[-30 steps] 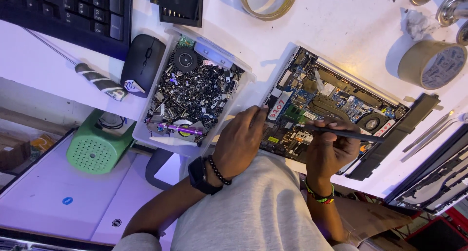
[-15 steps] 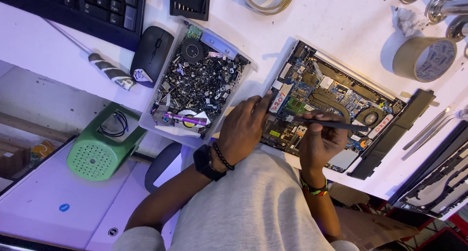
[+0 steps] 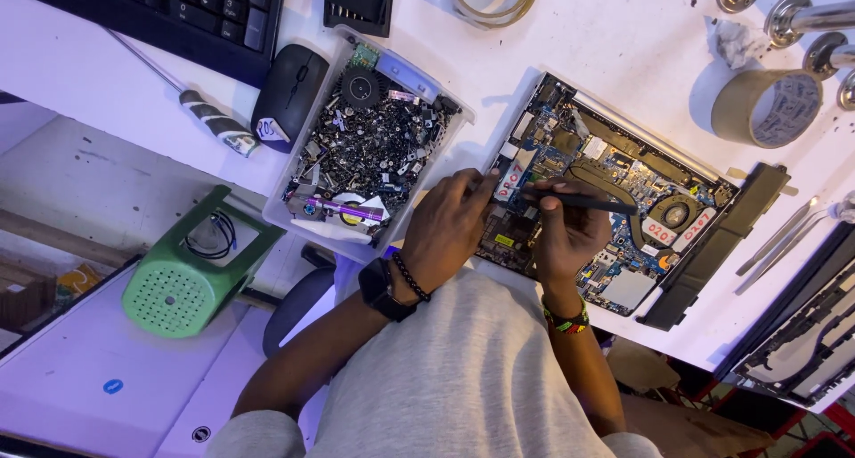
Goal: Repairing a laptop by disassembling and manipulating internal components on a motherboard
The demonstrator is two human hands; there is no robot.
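The opened laptop (image 3: pixel 623 218) lies on the white tabletop (image 3: pixel 623 40) with its circuit board bare, just right of a clear tray of small metal parts (image 3: pixel 374 146). The left hand (image 3: pixel 450 226) rests fingers-down on the laptop's near left corner, its grip loose and holding nothing. The right hand (image 3: pixel 565 235) closes its grip on a dark screwdriver (image 3: pixel 579 200) lying over the board.

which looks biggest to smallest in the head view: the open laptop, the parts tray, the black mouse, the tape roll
1. open laptop
2. parts tray, somewhat smaller
3. black mouse and tape roll: too alike in apparent size to rank
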